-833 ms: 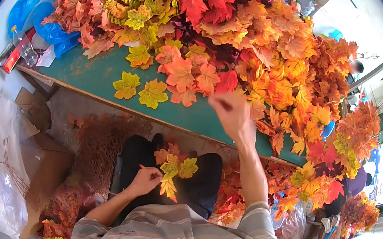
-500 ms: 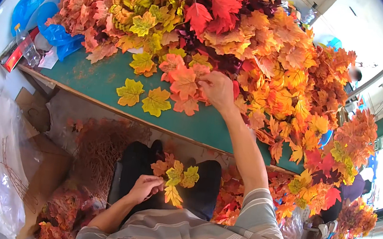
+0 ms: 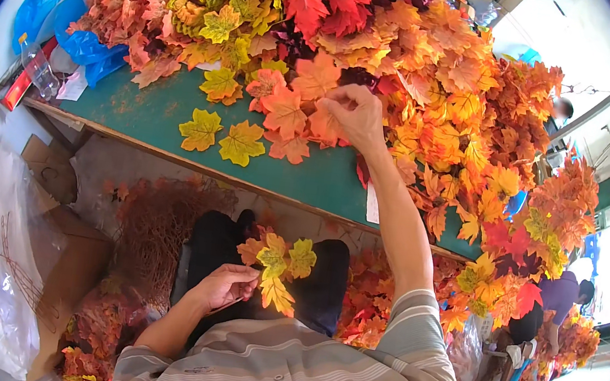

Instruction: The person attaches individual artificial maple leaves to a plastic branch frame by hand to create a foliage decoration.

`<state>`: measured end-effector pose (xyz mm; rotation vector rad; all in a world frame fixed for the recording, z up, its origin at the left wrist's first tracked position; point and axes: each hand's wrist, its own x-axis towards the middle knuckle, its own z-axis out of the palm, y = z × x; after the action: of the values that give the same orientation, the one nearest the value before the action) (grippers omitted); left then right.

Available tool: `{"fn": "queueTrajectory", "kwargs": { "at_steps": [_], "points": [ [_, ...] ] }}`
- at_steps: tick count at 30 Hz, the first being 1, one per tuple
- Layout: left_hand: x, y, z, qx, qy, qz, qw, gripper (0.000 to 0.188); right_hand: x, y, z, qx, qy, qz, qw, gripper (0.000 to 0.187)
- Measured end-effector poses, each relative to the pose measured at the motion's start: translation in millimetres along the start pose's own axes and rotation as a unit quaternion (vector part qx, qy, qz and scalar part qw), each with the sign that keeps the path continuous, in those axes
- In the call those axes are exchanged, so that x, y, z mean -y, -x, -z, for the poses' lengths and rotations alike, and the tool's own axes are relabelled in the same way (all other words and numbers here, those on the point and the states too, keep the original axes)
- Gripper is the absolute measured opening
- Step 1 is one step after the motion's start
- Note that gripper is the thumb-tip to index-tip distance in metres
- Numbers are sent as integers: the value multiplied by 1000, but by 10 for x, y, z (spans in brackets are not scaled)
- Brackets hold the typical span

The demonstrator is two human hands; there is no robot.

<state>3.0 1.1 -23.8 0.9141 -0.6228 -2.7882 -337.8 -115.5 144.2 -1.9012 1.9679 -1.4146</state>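
My left hand (image 3: 227, 286) is closed in a pinch over my lap, on the thin stem of an artificial leaf spray. The spray (image 3: 276, 264) carries orange and yellow-green maple leaves that spread to the right of my fingers. Over the table, my right hand (image 3: 359, 119) pinches an orange artificial maple leaf (image 3: 327, 122) at its edge. Salmon-orange leaves (image 3: 284, 114) lie beside it, overlapping one another. Two yellow-green leaves (image 3: 243, 143) rest apart near the table's front edge.
A large heap of orange, red and yellow leaves (image 3: 441, 93) covers the back and right of the green table (image 3: 152, 120). A plastic bottle (image 3: 39, 71) and blue bag (image 3: 89, 46) are at left. Brown wiry stems (image 3: 160, 241) and a cardboard box (image 3: 84, 262) stand below.
My right hand has moved up and away from the table's front edge, and orange leaves near its fingers have shifted. My left hand still holds the spray over my lap.
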Motion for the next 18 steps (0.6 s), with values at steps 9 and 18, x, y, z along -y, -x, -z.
{"fn": "queueTrajectory", "kwargs": {
  "at_steps": [9, 18],
  "points": [
    [-175, 94, -78, -68, -58, -130, 987, 10, 893, 676, 610, -76, 132, 193, 969, 9],
    [-233, -46, -351, -186, -280, -335, 880, 13, 1153, 1720, 76, 341, -301, -173, 874, 11]
  ]
}}
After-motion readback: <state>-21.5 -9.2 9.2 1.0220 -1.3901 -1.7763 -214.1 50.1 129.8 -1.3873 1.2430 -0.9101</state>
